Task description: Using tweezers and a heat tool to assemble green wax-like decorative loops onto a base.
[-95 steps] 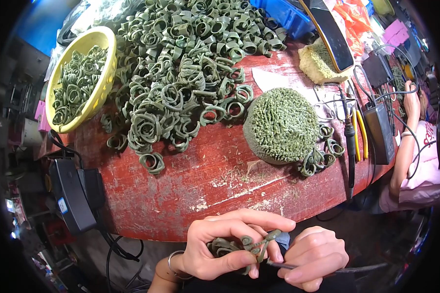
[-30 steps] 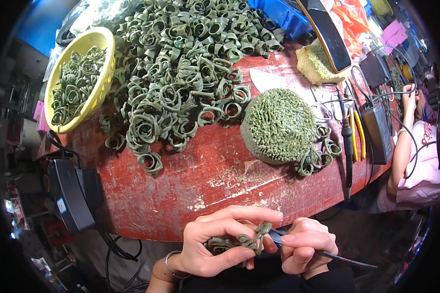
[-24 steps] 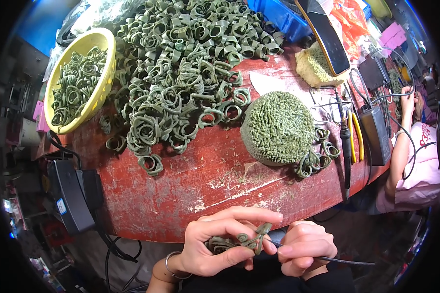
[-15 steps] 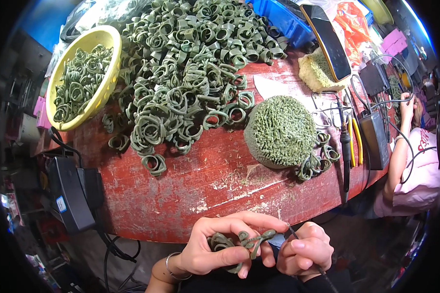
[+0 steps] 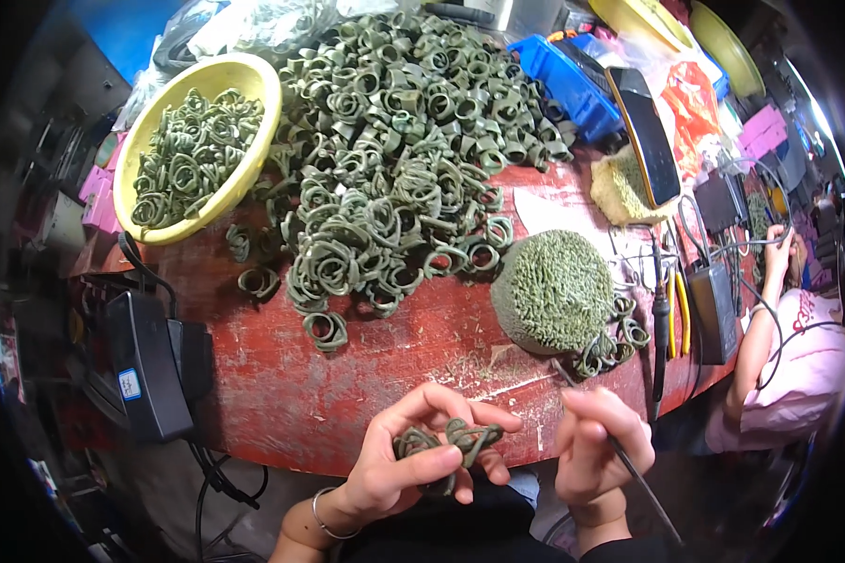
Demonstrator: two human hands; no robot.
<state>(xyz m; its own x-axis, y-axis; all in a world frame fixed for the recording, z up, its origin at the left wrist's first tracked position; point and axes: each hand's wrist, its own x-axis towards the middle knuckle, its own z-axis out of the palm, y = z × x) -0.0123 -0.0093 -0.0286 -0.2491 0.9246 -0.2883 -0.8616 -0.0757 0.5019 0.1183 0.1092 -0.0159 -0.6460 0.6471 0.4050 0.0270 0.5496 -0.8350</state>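
My left hand (image 5: 390, 464), a bangle on its wrist, is closed around a few twisted dark-green, wax-like rings (image 5: 474, 437), held above the table's front edge. In my right hand (image 5: 603, 448) a thin dark metal rod tool (image 5: 650, 495) is pinched, slanting up and left. Its tip is near the lower edge of a round green block (image 5: 561, 289) with a crumbly, rough top; I cannot tell whether they touch. Several loose rings (image 5: 620, 349) lie beside that block. A large heap of similar green rings (image 5: 413, 122) spreads over the far part of the table.
A yellow basket (image 5: 270, 103) of rings tilts at the left of the red, worn table (image 5: 282, 403). Black adapters (image 5: 141, 366) sit at the left edge. A phone (image 5: 644, 136) leans on a pale block (image 5: 620, 192); pliers and cables lie rightward. Another person's arm (image 5: 759, 319) is at far right.
My right hand has moved away from my left and forward, bringing the rod tip from the held rings to near the round block. My left hand keeps its rings. The view has shifted slightly.
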